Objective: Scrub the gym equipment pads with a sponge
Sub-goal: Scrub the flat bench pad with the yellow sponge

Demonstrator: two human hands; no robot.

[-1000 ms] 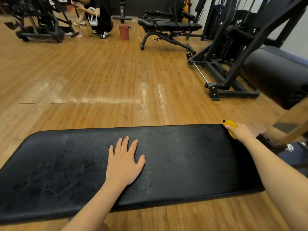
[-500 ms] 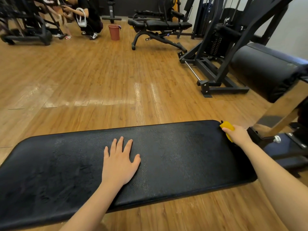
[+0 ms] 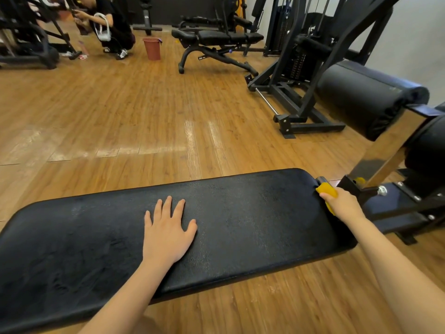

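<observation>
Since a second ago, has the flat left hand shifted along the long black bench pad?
No. The left hand rests on the same middle spot of the black bench pad.

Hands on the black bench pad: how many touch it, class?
2: the left hand lies flat mid-pad; the right hand presses the yellow sponge at its right end.

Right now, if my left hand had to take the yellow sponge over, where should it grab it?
Probably the far tip of the sponge, coming from over the bench pad. Only that end pokes out past the right hand, whose grip covers the rest at the pad's end edge.
</observation>
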